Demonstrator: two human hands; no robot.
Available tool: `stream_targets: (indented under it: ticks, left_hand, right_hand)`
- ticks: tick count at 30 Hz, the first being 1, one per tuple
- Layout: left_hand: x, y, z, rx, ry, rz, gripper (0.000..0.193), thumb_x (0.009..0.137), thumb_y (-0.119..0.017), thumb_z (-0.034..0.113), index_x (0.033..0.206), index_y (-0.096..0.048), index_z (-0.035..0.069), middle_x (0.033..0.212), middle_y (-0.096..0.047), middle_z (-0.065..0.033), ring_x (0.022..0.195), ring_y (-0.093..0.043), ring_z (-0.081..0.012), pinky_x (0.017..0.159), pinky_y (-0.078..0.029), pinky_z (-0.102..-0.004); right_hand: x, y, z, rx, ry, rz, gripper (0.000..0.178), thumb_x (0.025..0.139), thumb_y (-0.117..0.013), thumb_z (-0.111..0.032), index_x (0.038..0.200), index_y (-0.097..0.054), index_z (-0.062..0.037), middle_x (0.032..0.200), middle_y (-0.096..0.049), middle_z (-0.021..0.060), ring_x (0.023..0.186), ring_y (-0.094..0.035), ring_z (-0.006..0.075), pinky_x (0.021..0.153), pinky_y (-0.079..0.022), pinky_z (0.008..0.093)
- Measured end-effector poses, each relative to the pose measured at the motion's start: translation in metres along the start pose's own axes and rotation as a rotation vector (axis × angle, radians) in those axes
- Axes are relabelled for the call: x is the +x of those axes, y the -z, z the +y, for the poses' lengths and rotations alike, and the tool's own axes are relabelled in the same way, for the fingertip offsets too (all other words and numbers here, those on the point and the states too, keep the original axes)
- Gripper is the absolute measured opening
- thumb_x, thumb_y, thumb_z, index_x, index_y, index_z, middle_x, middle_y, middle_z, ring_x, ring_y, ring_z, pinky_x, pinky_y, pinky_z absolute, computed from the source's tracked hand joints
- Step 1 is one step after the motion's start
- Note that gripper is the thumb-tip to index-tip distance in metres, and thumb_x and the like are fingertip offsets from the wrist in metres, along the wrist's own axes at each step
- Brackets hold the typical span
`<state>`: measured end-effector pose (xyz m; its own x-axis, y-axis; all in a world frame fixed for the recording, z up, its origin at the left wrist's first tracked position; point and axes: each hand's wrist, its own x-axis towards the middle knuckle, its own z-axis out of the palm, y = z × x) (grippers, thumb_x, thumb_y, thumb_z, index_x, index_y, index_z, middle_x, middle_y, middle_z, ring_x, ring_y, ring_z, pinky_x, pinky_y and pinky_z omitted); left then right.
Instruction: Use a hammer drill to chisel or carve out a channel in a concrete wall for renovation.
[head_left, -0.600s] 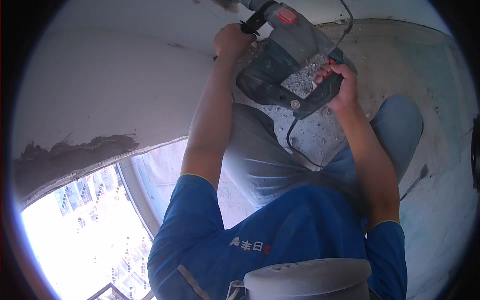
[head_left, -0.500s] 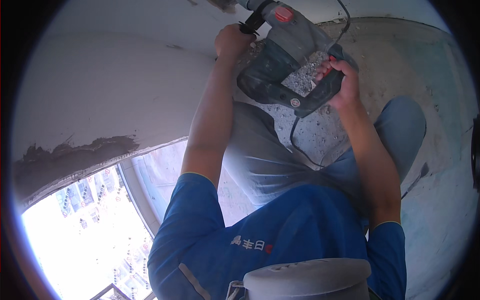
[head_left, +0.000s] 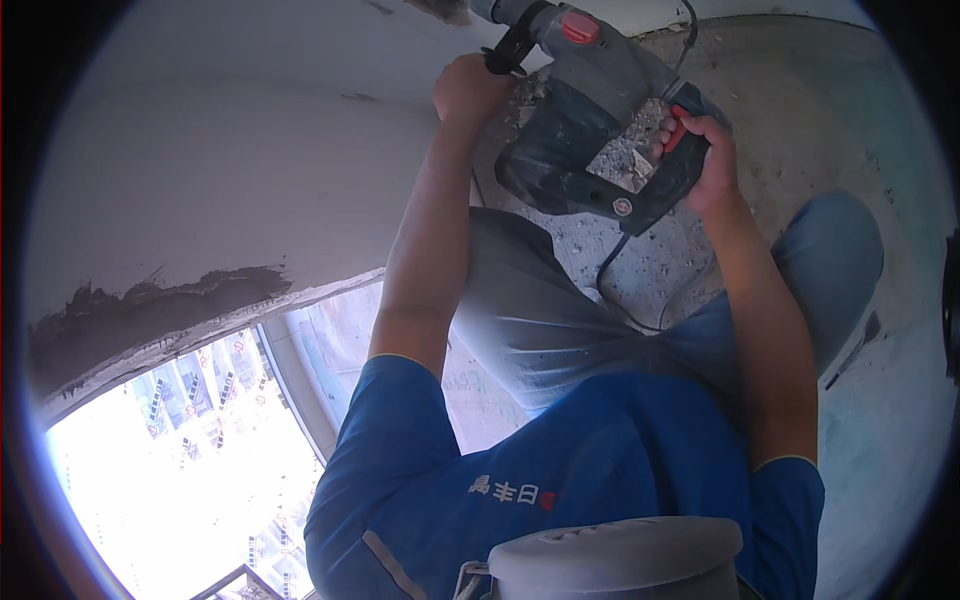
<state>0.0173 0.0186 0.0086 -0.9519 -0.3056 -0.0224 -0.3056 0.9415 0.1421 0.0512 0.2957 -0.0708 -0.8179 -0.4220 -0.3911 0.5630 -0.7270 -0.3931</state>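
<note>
A large grey and dark green rotary hammer (head_left: pixel 600 85) lies across the upper middle, its front end pointing to the wall at the upper left. My left hand (head_left: pixel 470 90) is closed round its black side handle (head_left: pixel 512 45). At the rear D-shaped grip my right hand (head_left: pixel 715 165) is wrapped round, fingers by the red trigger (head_left: pixel 677 128). A red knob (head_left: pixel 580 28) sits on the tool's side. The front tip runs out of view at the top edge. From the grip's base a dark power cord (head_left: pixel 601 272) loops down between my bent knees.
Broken rubble (head_left: pixel 625 160) and dust cover the floor under the tool. A pale wall (head_left: pixel 250 160) stands at the left, with a rough dark patch (head_left: pixel 190 295) above a bright window opening (head_left: pixel 160 490). A thin dark-ended tool (head_left: pixel 856 345) lies on the floor at the right.
The rotary hammer, both hands and most of the surroundings sit slightly farther right in the picture. Both hands keep their hold.
</note>
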Motion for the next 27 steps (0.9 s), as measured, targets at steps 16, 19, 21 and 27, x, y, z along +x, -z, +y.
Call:
stream_targets:
  ticks: [16, 19, 21, 27]
  left_hand:
    - [0.023, -0.012, -0.018, 0.005, -0.016, -0.002, 0.037, 0.064, -0.07, 0.033, 0.094, -0.071, 0.011, 0.089, -0.069, -0.0126, 0.085, -0.066, -0.0298, 0.075, -0.052, -0.0403]
    - [0.016, -0.013, -0.009, -0.048, -0.031, 0.017, 0.036, 0.064, -0.071, 0.032, 0.093, -0.071, 0.011, 0.088, -0.069, -0.0125, 0.086, -0.066, -0.0297, 0.075, -0.052, -0.0402]
    - [0.012, -0.01, -0.002, -0.07, -0.046, 0.037, 0.036, 0.064, -0.071, 0.032, 0.093, -0.071, 0.011, 0.088, -0.069, -0.0124, 0.086, -0.066, -0.0297, 0.075, -0.052, -0.0402]
    - [0.017, -0.007, 0.001, -0.042, -0.041, 0.056, 0.035, 0.064, -0.071, 0.032, 0.093, -0.071, 0.012, 0.088, -0.069, -0.0121, 0.086, -0.066, -0.0298, 0.076, -0.052, -0.0399]
  right_hand:
    - [0.013, -0.005, 0.015, 0.176, -0.076, -0.05, 0.018, 0.071, -0.057, -0.013, 0.087, -0.053, -0.0052, 0.074, -0.049, 0.0026, 0.069, -0.05, 0.017, 0.066, -0.044, 0.0313]
    - [-0.002, -0.01, 0.006, 0.097, -0.025, -0.035, 0.02, 0.072, -0.057, -0.014, 0.089, -0.054, -0.0045, 0.076, -0.051, 0.0032, 0.072, -0.052, 0.0176, 0.067, -0.045, 0.0323]
    - [-0.007, -0.008, 0.004, 0.054, 0.012, 0.005, 0.021, 0.073, -0.057, -0.015, 0.091, -0.054, -0.0041, 0.077, -0.052, 0.0035, 0.073, -0.053, 0.0179, 0.068, -0.045, 0.0327]
    - [0.007, 0.0, 0.006, 0.111, 0.004, -0.014, 0.022, 0.073, -0.056, -0.016, 0.091, -0.054, -0.0031, 0.075, -0.052, 0.0039, 0.072, -0.053, 0.0183, 0.067, -0.045, 0.0327]
